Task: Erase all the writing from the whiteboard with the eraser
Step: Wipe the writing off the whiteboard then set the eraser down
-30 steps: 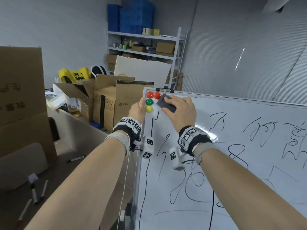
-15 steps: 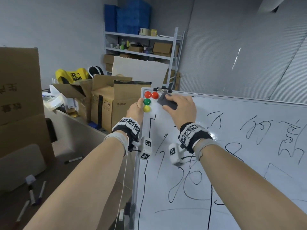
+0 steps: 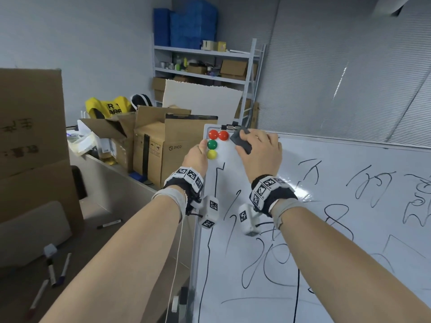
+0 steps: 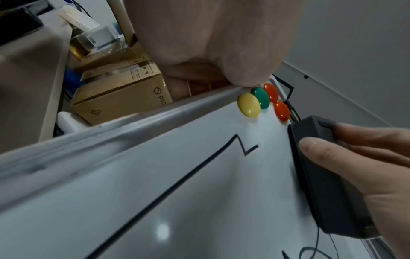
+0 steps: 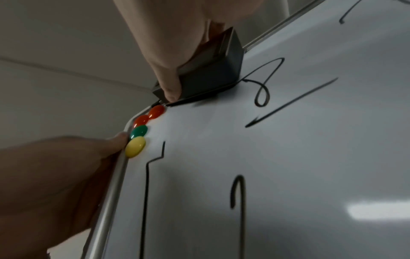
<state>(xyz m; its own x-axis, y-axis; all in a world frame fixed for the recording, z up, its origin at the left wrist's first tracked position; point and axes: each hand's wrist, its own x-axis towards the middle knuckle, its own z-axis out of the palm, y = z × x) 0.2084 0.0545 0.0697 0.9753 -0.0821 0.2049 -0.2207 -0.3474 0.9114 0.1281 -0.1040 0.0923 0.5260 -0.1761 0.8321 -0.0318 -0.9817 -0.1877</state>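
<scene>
Right hand: yours, thumb and fingers clamped round the eraser.
Eraser: flat against the whiteboard, top left corner, just right of the red magnets.
Left hand: yours, gripping the whiteboard's left edge beside the green magnet.
Writing: black strokes across the whiteboard.

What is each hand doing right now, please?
Left hand: grips the left edge of the whiteboard, beside the magnets.
Right hand: grips the eraser, pressed to the board's top left corner.
</scene>
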